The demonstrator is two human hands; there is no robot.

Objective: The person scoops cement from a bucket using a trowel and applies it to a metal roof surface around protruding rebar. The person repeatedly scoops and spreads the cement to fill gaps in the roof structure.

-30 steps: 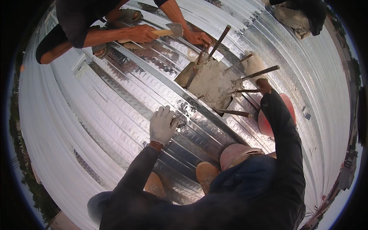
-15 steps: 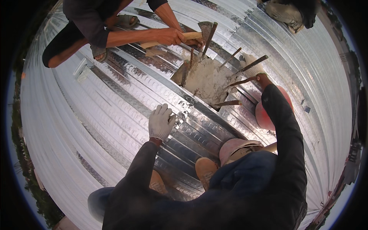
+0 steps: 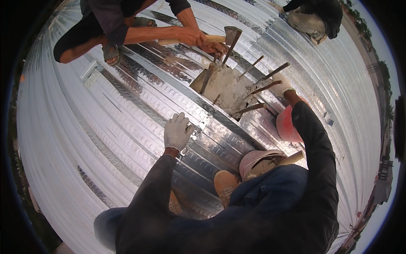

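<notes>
My left hand (image 3: 176,132), in a pale knit glove, rests open on the ribbed metal decking (image 3: 101,139) below a square opening filled with rough concrete (image 3: 226,89). My right gloved hand (image 3: 281,86) is at the right side of that opening, among rusty rebar stubs (image 3: 266,86); its fingers are mostly hidden behind them. At the top, a co-worker's hands (image 3: 194,38) are on a wooden-handled hatchet (image 3: 231,35) and near an upright rebar, with the hatchet head beside that bar.
A red rounded item (image 3: 284,125) lies under my right forearm. A pink container (image 3: 249,161) with a wooden handle (image 3: 292,158) sits by my boot (image 3: 225,186). The co-worker (image 3: 105,19) squats upper left; another person (image 3: 317,21) crouches upper right.
The co-worker's hatchet has moved right, toward the upright rebar, and their gripping hand moved with it. My right hand shifted slightly; my left hand stays on the decking.
</notes>
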